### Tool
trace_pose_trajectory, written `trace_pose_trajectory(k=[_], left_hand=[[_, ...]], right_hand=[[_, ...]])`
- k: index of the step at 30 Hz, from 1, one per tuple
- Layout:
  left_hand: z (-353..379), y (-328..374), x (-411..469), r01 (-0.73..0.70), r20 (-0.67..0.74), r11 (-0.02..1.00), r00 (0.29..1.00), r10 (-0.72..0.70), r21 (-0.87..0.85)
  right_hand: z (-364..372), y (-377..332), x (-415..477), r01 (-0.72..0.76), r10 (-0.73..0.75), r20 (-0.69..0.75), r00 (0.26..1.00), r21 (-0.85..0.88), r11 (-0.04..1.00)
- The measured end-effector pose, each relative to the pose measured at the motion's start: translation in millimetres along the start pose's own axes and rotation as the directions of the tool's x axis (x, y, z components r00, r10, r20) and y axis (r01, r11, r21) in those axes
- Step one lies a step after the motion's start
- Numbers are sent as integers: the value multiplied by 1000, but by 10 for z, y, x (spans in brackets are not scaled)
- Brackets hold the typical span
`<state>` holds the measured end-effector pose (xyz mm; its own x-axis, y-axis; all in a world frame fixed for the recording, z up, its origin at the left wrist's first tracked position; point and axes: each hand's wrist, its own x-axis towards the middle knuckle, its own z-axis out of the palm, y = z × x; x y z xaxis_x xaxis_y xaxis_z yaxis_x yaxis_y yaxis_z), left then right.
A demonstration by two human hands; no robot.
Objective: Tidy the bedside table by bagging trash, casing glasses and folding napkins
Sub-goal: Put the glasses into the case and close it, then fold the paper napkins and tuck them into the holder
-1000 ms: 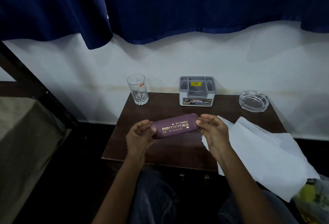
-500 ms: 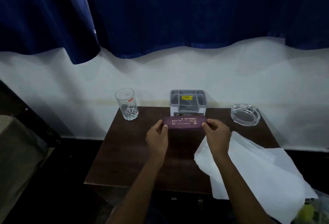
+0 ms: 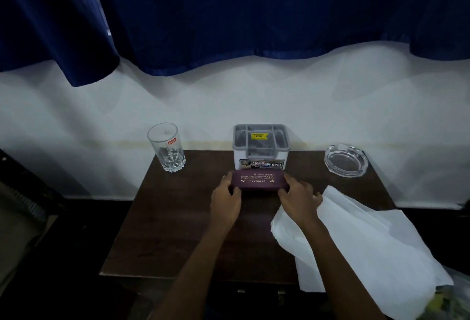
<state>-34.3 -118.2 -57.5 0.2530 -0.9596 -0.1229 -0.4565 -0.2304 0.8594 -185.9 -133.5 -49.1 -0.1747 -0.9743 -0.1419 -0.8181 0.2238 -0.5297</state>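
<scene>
Dark bedside table (image 3: pixel 178 218), closed glasses case (image 3: pixel 257 181) before organizer (image 3: pixel 261 147), both hands' fingers (image 3: pixel 292 182) clasping its ends

Dim, bluish light all over; the white wall (image 3: pixel 254 105) is the brightest patch, with soft scalloped shadows falling under the curtain (image 3: pixel 254 14). Below the wall, the table (image 3: pixel 178 218) reads nearly black. Gold lettering on the glasses case (image 3: pixel 258 180) stays legible. The wall's base line bows at the edges, and the corners sink into murk.
</scene>
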Motion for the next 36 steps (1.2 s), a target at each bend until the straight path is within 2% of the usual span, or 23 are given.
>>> trace_pose_trajectory(k=[4, 9, 12, 17, 21, 26, 29, 32, 34, 36], left_hand=[[-6, 1, -14, -24, -25, 999, 999, 25, 37], [-27, 62, -95, -78, -141, 984, 985, 101, 159], [14, 164, -275, -160, -176, 980, 968, 180, 121], [221, 390, -627, -296, -28, 953, 954, 299, 62], [368, 434, -819, -276, 204, 957, 946, 253, 94], [379, 403, -983, -255, 364, 938, 918, 158, 234], [338, 346, -1026, -197, 387, 942, 919, 80, 273], [268, 288, -1033, -148, 361, 939, 932, 28, 310], [235, 260, -1026, -133, 357, 938, 934, 10, 321], [228, 237, -1019, -122, 360, 939, 933, -2, 321]], right_hand=[[-34, -2, -17, 30, -25, -70, 997, 64, 998], [-252, -45, -59, 169, -114, -173, 978, 344, 924], [-442, -35, -136, 177, -113, -171, 979, 431, 885], [-749, 113, -291, 188, -133, -152, 979, 437, 880], [-959, 323, -425, 189, -152, -122, 981, 397, 898], [-1203, 556, -538, 130, -119, -52, 992, 406, 904], [-1268, 609, -557, 96, -95, -27, 995, 472, 876], [-1232, 637, -556, 72, -88, 14, 996, 458, 886], [-1128, 630, -533, 67, -102, 68, 992, 392, 917], [-975, 631, -482, 120, -144, 94, 985, 222, 968]])
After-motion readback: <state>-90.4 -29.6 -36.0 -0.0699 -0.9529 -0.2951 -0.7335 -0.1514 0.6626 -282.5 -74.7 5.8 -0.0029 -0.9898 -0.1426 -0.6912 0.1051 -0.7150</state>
